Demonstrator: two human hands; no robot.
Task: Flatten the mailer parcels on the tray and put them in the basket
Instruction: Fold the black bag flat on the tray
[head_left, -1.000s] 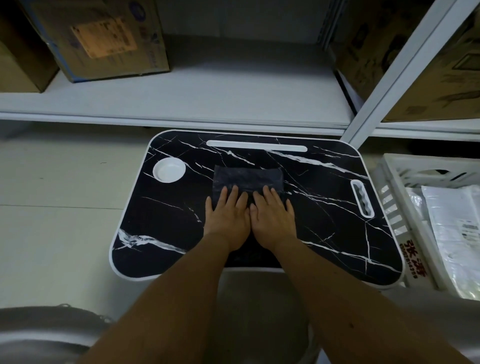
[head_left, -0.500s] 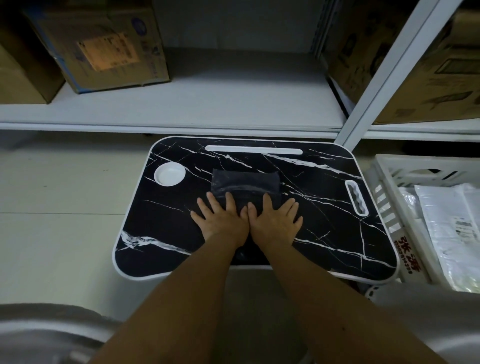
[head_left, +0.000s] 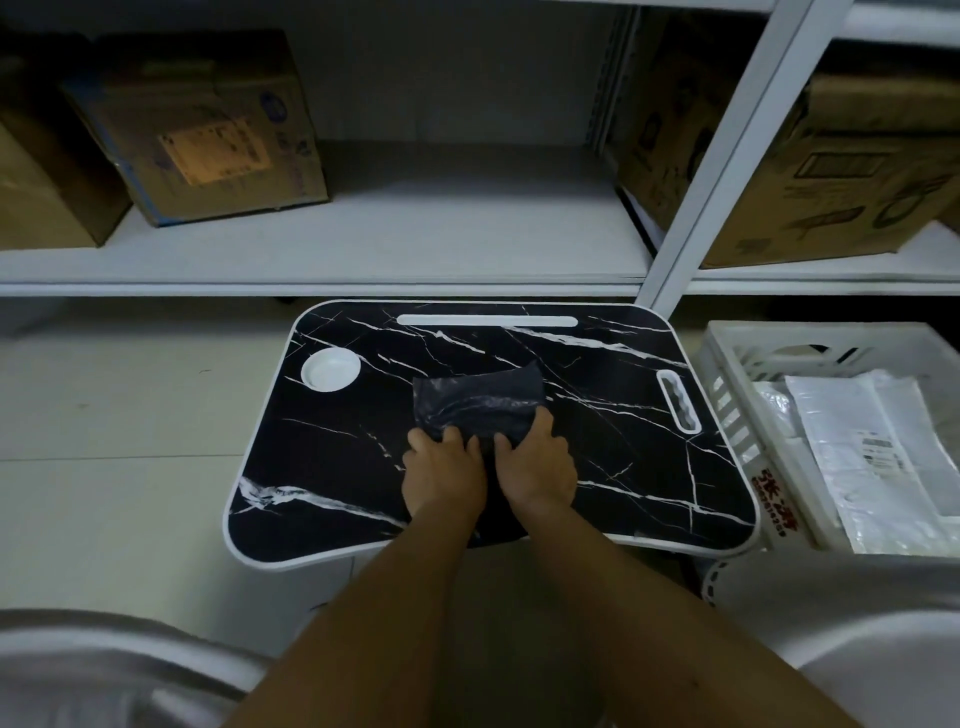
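Dim, even indoor light; source not visible. Soft shadow deep in the shelf (head_left: 363, 228). Mild sheen on the tray (head_left: 649, 467). Wide-angle bending at edges. Bottom corners blurred.

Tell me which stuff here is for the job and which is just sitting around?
For the job: the black parcel, gripped by the left hand and right hand; the tray under it; the basket with white parcels inside.

Just sitting around: the cardboard boxes and the shelf.
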